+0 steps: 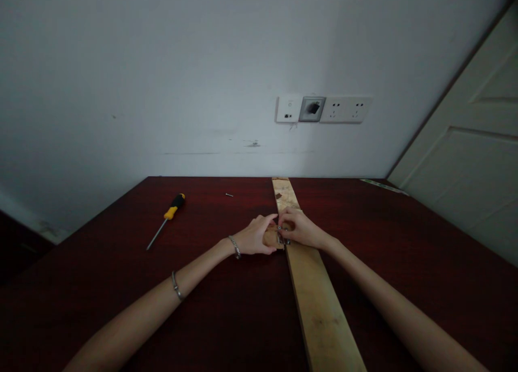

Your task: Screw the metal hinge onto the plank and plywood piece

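Note:
A long pale wooden plank [324, 302] lies on the dark red table, running from the near edge toward the wall. My left hand [254, 235] is wrapped round a small wooden block [273, 238] and keeps it against the plank's left side. Small metal hardware [280, 239] shows where block and plank meet; its exact shape is partly hidden by my fingers. Above that joint, the thumb and fingertips of my right hand [297, 227] pinch a tiny shiny metal piece, maybe a screw, too small to tell. The right hand rests over the plank.
To the left lies a yellow and black screwdriver [170, 213], its shaft pointing toward me. A loose screw [229, 194] is near the back of the table [202, 312]. A flat green and white strip [384, 186] lies at the back right. Sockets [324, 109] line the wall.

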{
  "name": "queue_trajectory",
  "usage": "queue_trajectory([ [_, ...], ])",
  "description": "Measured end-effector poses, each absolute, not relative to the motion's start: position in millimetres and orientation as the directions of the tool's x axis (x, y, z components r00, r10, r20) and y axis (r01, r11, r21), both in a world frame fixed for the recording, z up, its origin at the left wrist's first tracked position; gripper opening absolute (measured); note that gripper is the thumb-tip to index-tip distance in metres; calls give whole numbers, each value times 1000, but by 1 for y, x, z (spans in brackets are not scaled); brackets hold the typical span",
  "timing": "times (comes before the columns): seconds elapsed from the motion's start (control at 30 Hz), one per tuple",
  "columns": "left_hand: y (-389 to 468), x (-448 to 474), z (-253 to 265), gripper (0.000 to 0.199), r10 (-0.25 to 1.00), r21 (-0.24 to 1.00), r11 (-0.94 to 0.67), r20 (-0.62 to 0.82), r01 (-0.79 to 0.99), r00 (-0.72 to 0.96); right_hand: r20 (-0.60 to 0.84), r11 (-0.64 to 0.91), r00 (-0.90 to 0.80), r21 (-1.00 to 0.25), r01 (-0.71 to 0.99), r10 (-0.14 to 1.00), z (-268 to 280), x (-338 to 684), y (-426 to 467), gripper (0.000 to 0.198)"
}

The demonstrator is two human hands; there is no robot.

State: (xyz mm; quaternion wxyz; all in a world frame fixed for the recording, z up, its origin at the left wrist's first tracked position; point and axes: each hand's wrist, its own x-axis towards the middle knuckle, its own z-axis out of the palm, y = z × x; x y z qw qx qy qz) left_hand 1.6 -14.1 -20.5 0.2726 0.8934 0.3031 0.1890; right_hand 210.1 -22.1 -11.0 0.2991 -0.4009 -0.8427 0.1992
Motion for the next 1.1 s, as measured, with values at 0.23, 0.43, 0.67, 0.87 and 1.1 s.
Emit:
queue_trajectory([
  [0.23,-14,1,-21,90,645,606,-666,175,435,744,327,590,-504,-586,556,800,-9,213,-22,6],
  [0.43,-13,0,-20,91,635,609,-669,169,427,754,304,555,-483,-621,554,821,-5,219,-20,17],
  [0.67,-14,-1,-20,91,630,612,-670,168,420,758,237,477,-444,-666,573,864,-2,234,-15,31],
  [0.87,-13,0,-21,93,640,623,-662,178,417,748,205,465,-459,-673,575,865,-1,234,-16,30],
  [1.1,-13,-1,-20,93,634,622,-664,173,416,753,190,455,-463,-683,571,866,2,234,-17,31],
])
